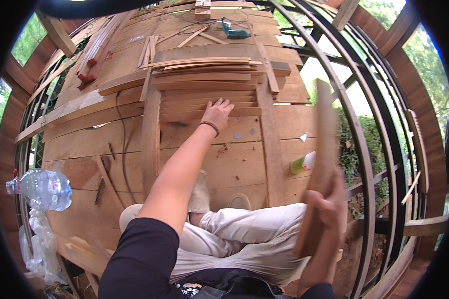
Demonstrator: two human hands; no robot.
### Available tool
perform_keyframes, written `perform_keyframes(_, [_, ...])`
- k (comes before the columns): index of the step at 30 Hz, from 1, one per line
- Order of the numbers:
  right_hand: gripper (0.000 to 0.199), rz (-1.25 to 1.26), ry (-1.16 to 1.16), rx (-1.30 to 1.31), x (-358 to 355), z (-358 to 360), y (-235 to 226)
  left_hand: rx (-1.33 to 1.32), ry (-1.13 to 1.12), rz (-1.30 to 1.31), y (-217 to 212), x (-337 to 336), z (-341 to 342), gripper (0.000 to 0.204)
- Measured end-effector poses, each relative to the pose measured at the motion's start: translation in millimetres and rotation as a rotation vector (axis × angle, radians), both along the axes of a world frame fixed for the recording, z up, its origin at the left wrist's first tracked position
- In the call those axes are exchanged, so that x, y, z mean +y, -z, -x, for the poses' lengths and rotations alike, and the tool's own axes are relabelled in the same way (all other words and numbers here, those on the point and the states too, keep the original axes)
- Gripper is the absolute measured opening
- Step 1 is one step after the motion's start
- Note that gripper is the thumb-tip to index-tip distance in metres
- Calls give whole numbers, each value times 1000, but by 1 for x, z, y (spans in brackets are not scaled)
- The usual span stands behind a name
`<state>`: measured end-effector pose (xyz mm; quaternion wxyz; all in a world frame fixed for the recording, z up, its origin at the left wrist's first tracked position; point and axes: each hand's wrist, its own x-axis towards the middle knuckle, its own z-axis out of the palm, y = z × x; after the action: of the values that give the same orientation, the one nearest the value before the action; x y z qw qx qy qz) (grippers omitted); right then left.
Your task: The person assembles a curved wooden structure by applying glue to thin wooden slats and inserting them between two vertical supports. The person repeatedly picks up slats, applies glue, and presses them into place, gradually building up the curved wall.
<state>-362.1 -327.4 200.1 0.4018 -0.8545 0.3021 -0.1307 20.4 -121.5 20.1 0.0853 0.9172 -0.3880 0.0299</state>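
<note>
My left hand (pixel 217 113) reaches forward, fingers spread flat on a row of thin wooden slats (pixel 207 102) set between two upright rails of a wooden frame (pixel 151 134) that lies on the plank floor. A dark band circles that wrist. My right hand (pixel 327 212) is at the lower right, closed around a long wooden slat (pixel 324 149) held upright and blurred. I sit cross-legged in pale trousers (pixel 244 239) at the near end of the frame.
More loose slats (pixel 204 65) are stacked beyond the frame. A teal power tool (pixel 234 33) with cords lies far back. A glue bottle (pixel 303 163) lies on the floor at right. A plastic water bottle (pixel 42 188) stands left. Black metal railing (pixel 369 164) edges the platform.
</note>
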Motion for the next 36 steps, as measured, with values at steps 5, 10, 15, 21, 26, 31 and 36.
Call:
perform_keyframes(5, [85, 299, 326, -56, -47, 95, -11, -38, -36, 29, 10, 2, 0, 55])
perform_keyframes(10, [87, 286, 452, 265, -68, 211, 96, -15, -73, 3, 6, -2, 4, 54])
perform_keyframes(15, [94, 40, 581, 515, -28, 282, 187, -59, -22, -76, -2, -15, 0, 54])
perform_keyframes(21, [95, 167, 485, 730, -33, 275, 197, -72, 2, -36, 16, 6, -14, 59])
perform_keyframes(26, [91, 400, 447, 844, -37, 239, 176, -42, -68, -168, 5, 2, -7, 63])
perform_keyframes(31, [68, 401, 87, 432, -50, 171, 209, -89, -93, -182, -2, -1, -3, 60])
perform_keyframes(36, [32, 636, -91, 597, -93, 155, 306, -216, -49, -258, -37, -42, 32, 50])
